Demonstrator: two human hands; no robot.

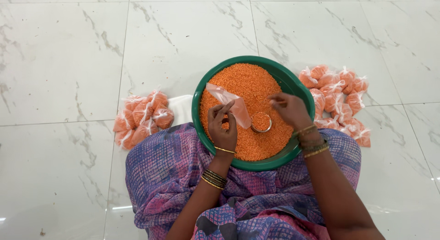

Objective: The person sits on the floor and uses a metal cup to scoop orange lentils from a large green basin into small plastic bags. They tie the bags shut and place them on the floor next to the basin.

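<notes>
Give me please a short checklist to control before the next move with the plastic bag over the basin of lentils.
1. Left hand grips the small plastic bag: ok.
2. Bag mouth open: cannot tell.
3. Metal cup within reach, resting in the red lentils and filled: ok.
4. Right hand free, above the lentils: ok.
5. Green basin steady against the lap: ok.
6. Filled bags and on the floor clear of the basin: ok.

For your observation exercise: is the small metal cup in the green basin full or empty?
Full. The metal cup sits sunk in the red lentils of the green basin, and orange lentils fill it to its rim.
</notes>
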